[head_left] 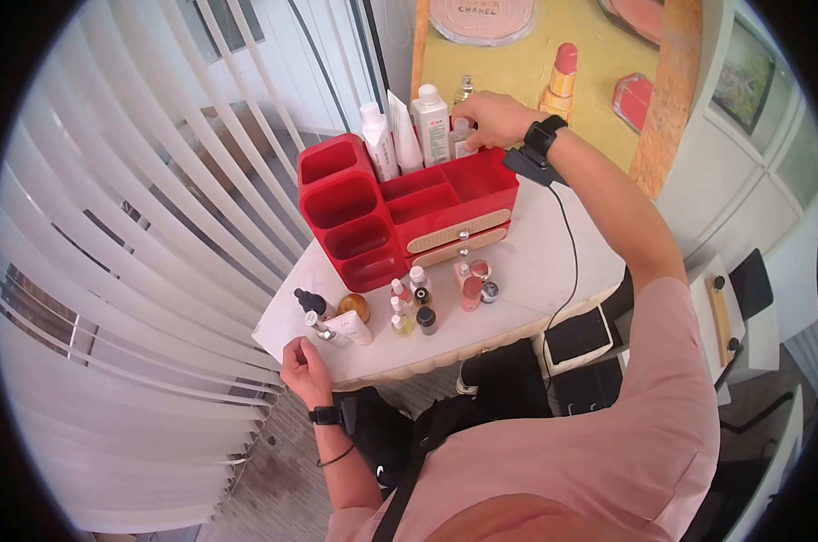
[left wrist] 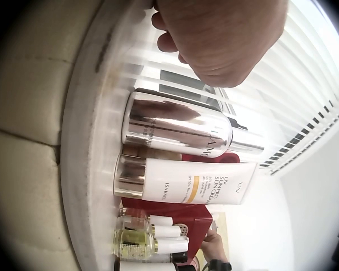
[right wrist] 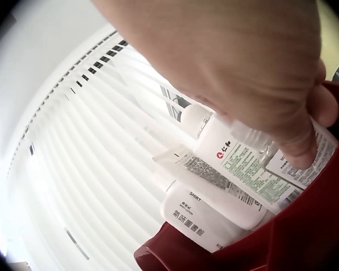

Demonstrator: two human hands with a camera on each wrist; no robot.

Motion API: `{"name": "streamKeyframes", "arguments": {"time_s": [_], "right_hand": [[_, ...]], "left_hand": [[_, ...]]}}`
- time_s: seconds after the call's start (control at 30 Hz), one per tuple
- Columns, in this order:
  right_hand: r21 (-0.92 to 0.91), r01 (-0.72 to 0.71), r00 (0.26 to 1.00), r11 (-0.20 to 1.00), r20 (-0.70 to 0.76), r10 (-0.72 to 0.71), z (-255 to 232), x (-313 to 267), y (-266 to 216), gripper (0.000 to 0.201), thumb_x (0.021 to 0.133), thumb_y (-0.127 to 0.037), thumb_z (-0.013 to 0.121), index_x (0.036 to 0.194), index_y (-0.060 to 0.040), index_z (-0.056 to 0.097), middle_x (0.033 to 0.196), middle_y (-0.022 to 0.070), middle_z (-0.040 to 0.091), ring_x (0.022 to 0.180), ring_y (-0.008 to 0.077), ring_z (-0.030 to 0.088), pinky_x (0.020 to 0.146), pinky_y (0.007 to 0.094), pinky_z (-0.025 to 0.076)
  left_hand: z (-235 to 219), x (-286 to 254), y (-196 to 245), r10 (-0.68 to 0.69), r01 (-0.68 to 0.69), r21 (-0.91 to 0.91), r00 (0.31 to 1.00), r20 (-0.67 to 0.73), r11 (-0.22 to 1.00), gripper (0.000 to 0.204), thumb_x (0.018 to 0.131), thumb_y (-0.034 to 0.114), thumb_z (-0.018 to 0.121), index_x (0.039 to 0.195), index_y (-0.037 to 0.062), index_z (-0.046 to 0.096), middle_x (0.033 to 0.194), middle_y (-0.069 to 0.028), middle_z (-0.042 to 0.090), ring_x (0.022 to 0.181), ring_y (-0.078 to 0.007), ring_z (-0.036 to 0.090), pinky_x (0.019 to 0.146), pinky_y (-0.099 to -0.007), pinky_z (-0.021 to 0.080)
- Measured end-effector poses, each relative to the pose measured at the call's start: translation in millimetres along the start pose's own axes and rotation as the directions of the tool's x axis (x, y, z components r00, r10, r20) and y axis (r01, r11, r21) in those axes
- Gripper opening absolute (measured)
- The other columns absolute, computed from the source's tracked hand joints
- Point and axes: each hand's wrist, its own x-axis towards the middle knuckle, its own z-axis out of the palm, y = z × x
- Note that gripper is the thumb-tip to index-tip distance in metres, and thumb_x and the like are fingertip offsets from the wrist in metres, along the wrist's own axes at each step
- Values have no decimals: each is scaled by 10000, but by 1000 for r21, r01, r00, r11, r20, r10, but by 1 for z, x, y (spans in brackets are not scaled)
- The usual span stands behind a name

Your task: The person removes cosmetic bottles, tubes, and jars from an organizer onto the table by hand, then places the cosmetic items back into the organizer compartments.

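A red desk organizer [head_left: 400,212] stands on the white table [head_left: 553,262]. My right hand [head_left: 470,126] reaches into its back right compartment and grips a small clear labelled bottle [head_left: 461,138]. In the right wrist view, the thumb [right wrist: 302,144] presses on that bottle [right wrist: 291,169] next to a white bottle with a red logo [right wrist: 237,158]. My left hand [head_left: 302,364] rests loosely curled at the table's front left edge and holds nothing. It sits just beside a silver bottle [left wrist: 181,132] and a white sunscreen tube [left wrist: 192,183] lying on the table.
White bottles and a tube [head_left: 400,135] stand in the organizer's back row. Several small bottles and jars [head_left: 427,298] sit in front of its two drawers [head_left: 459,237]. Vertical blinds [head_left: 138,271] hang to the left, and a yellow poster [head_left: 535,54] is behind. A cable [head_left: 567,271] crosses the table.
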Motion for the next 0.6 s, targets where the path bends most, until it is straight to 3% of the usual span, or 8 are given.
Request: {"name": "streamKeyframes", "arguments": {"time_s": [0.2,0.6], "right_hand": [[-114,47,997,992,-58,-54,2,-5,-1,424,810,-169,864,1198,-67,726,1075,157,759,1043,344,717,890,449,560],[-119,108,983,987,-135,-124,3,-5,-1,353,835,-114,816,1177,-94,728,1096,144,756,1032,356,710,896,446,559]], "left_hand": [[0,0,-3,3,-3,13,1000,5,1000,174,1008,162,670,975,-1,720,714,-58,667,640,-125,576,635,-317,491],[2,0,-7,13,-13,-6,1000,-9,1000,171,1006,162,672,981,0,721,716,-54,671,643,-123,583,638,-313,495]]}}
